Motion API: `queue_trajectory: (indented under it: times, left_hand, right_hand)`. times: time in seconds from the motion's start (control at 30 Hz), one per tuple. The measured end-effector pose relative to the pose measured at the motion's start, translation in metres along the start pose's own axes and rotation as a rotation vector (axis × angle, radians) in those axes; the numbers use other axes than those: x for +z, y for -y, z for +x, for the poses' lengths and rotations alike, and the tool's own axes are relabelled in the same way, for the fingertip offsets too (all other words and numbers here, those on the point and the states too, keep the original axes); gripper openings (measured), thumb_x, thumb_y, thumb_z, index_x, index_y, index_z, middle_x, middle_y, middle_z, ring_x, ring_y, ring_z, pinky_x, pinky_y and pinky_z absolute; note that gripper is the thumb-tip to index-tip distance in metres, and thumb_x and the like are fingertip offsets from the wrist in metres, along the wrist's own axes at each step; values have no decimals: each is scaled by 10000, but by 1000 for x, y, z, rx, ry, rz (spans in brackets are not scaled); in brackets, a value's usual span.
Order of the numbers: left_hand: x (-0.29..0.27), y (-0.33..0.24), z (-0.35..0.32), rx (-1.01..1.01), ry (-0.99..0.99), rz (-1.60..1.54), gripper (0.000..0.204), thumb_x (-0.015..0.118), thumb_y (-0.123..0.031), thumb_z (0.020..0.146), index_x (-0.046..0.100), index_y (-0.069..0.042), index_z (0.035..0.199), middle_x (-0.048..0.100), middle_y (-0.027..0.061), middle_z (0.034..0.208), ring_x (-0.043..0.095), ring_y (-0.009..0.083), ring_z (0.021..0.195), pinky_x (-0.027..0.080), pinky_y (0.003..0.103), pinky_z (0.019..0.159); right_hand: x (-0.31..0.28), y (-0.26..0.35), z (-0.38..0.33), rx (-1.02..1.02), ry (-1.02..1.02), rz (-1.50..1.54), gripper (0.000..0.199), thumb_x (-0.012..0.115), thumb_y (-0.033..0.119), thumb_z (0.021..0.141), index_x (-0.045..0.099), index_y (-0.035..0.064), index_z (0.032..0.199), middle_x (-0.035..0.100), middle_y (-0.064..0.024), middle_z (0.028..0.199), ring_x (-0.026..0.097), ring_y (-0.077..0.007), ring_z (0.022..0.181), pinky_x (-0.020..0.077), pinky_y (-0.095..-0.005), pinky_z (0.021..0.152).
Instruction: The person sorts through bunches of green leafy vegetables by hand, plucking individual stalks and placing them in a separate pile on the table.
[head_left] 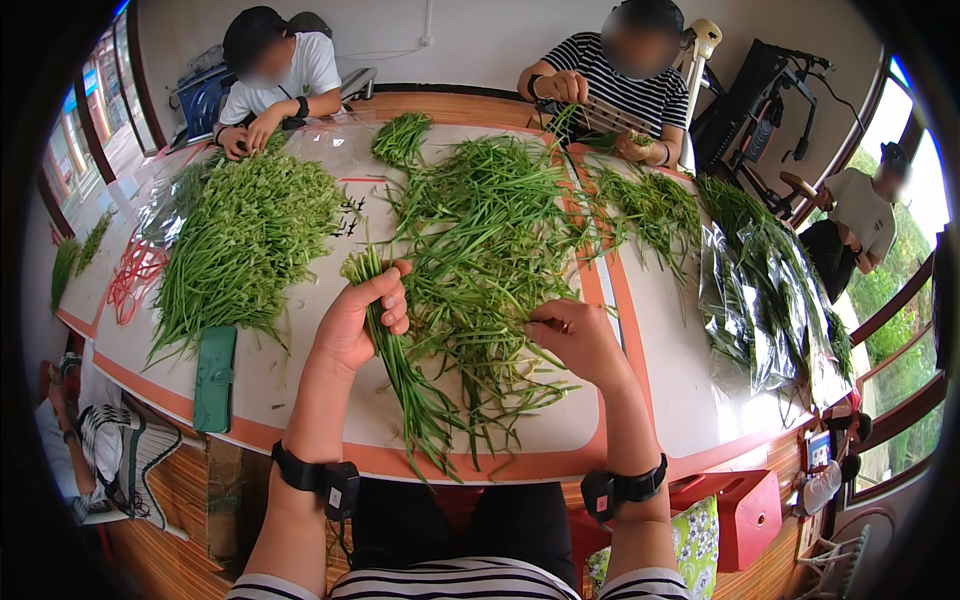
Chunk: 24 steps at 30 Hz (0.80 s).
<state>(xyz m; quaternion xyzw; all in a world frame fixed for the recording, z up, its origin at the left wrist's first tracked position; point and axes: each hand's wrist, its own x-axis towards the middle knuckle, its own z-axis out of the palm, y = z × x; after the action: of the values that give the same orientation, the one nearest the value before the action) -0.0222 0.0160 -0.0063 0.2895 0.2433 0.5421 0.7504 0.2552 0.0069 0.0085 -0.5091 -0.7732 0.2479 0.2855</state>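
My left hand (368, 312) is wrapped round a bunch of long green stalks that look like chives (412, 400). Their pale cut ends stick up above my fist, and the leafy ends hang toward the table's near edge. My right hand (578, 338) is closed in a pinch at the right side of a large loose heap of chives (485, 215). Whatever lies between those fingertips is too small to make out. The heap spreads over the middle of the table, from in front of my hands to the far side.
A dense pile of chives (250, 225) lies left, near red ties (138, 272) and a green case (214, 380). Clear plastic bags of greens (765, 310) are at the right. Two people sit across the white table (300, 400), their hands on greens. A red stool (735, 520) stands below right.
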Motion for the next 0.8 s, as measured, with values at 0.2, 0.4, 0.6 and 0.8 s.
queue_trajectory:
  times: [0.2,0.4,0.6,0.8]
  left_hand:
    - [-1,-1,0,-7,17,43,225,598,-201,828,545,-67,1001,414,-44,608,386,77,514,335,245,500]
    - [10,1,-5,-87,-20,125,235,606,-195,818,545,-31,976,437,-38,594,420,79,515,370,266,512]
    - [12,5,-5,-98,-13,156,239,612,-191,816,550,-44,995,431,-35,594,421,89,515,358,266,492]
    - [22,12,-8,-133,-2,239,281,624,-205,807,575,-35,1024,467,-28,619,448,85,531,398,267,523]
  right_hand:
    - [10,17,24,77,26,718,235,598,169,827,609,-38,940,613,-35,751,549,-85,664,432,-226,588]
    - [17,26,30,62,-11,897,181,567,200,855,586,20,851,599,-14,757,562,-82,710,457,-229,637]
    - [32,24,28,42,7,851,157,520,150,867,567,5,907,626,-53,862,584,-110,774,470,-245,689]
    - [58,30,24,19,243,933,178,541,149,861,546,-21,915,612,-53,839,546,-78,764,446,-216,701]
